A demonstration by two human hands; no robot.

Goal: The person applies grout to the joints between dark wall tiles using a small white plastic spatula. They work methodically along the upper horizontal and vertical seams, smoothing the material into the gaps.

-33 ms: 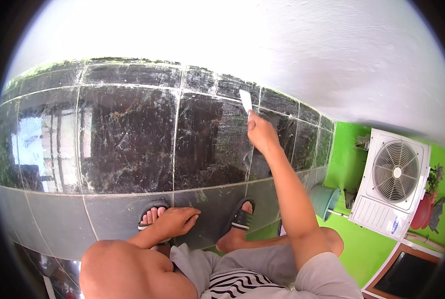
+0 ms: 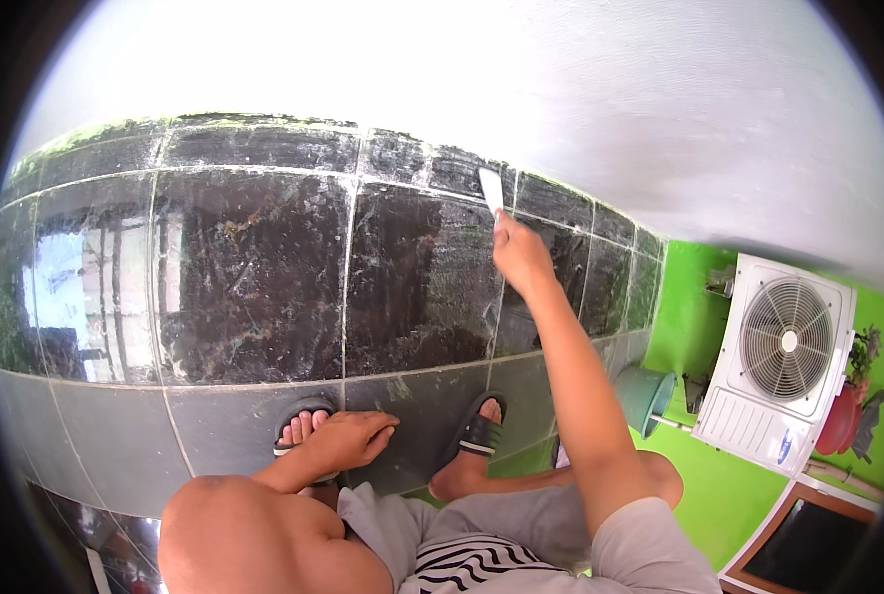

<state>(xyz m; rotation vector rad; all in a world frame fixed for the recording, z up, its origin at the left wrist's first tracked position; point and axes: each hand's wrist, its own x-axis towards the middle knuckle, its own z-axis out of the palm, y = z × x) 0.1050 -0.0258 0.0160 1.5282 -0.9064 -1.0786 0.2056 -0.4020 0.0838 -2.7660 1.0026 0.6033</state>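
Note:
In my right hand (image 2: 522, 255) is a scraper (image 2: 492, 190) with a broad pale blade, my fingers closed around its handle. Its blade lies on the narrow dark tile strip (image 2: 462, 175) along the top of the tiled wall, left of a vertical grout line. Pale smears and residue mark this strip and the large glossy black tiles (image 2: 417, 282) below it. Loose and empty, my left hand (image 2: 356, 440) hangs over my bent knee, its fingers fairly extended, close to a sandalled foot (image 2: 303, 424).
Above the tiles rises a white wall (image 2: 442, 59). To the right, an outdoor air-conditioner unit (image 2: 774, 361) stands by a green wall, with a teal bucket (image 2: 647, 399) and a red pot (image 2: 839, 421) nearby. Grey floor tiles (image 2: 234, 426) run along the wall's foot.
My right hand and the scraper have shifted slightly upward along the narrow tile strip. My left hand stays where it was.

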